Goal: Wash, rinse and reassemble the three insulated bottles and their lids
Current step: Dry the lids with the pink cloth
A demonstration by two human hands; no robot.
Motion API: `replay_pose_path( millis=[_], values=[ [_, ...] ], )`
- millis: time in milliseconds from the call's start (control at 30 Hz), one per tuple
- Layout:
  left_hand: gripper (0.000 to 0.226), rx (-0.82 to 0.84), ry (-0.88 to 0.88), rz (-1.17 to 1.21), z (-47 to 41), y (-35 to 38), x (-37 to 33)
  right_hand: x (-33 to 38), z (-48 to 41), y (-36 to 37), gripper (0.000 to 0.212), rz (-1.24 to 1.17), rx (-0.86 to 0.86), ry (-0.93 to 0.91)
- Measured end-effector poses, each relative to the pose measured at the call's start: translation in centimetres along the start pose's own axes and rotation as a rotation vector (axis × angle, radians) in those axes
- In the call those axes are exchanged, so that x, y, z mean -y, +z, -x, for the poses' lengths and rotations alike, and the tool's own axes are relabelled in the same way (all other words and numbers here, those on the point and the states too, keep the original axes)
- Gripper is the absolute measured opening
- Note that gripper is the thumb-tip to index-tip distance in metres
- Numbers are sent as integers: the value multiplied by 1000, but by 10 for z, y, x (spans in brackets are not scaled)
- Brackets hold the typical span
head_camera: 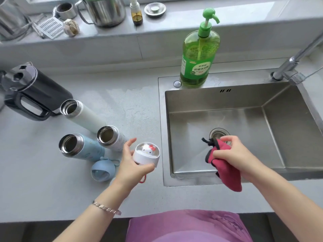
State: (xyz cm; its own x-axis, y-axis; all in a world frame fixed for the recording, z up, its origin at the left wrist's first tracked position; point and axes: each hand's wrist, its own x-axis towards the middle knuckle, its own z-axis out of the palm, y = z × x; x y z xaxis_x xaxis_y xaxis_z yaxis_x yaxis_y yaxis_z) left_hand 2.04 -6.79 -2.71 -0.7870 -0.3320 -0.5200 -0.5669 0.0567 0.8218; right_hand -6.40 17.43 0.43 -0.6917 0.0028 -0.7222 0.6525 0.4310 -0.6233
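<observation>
1. Holding the white lid point(146, 155) between thumb and curled fingers, the left hand point(129, 165) sits at lower centre, just left of the sink point(227, 105).
2. The right hand point(234, 154) clutches a red cloth point(225, 170) over the basin.
3. The tall white bottle point(83, 117), blue bottle point(82, 148) and short white bottle point(113, 138) stand uncapped at left of centre, with the blue lid point(102, 172) below them.

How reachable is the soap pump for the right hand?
Probably yes. Only open sink lies between the right hand and the dish soap bottle, though that hand grips a red cloth.
</observation>
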Motion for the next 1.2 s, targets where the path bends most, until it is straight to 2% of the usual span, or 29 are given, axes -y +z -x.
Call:
replay_pose_path(
  millis=[67,233,333,433,600,734,900,1034,1134,1200],
  values=[
    [86,-84,14,-57,-1,-9,8,-1,-9,4,43,16,-14,22],
    [69,-252,220,-297,-10,-15,32,5,-12,21,41,65,-5,-50],
    [67,-268,217,-467,-20,-14,52,3,-15,29,27,18,-18,-119],
    [64,-292,199,-645,-27,-15,64,-3,-19,32,27,40,-50,-184],
    [66,-365,129,-812,-24,-27,71,-7,-17,30,24,49,-58,-254],
    [66,-349,190,-1059,-24,-38,83,-7,-19,31,17,36,-69,-260],
    [84,-346,352,-1240,-25,-35,84,-3,-15,37,16,15,-13,-284],
    [88,-318,352,-1164,-21,-24,73,1,-9,39,12,-12,0,-322],
    [65,-222,409,-758,1,0,33,3,-3,39,11,-71,-11,-344],
    [57,6,399,-449,21,21,-7,6,5,40,16,-111,-7,-390]
  ],
)
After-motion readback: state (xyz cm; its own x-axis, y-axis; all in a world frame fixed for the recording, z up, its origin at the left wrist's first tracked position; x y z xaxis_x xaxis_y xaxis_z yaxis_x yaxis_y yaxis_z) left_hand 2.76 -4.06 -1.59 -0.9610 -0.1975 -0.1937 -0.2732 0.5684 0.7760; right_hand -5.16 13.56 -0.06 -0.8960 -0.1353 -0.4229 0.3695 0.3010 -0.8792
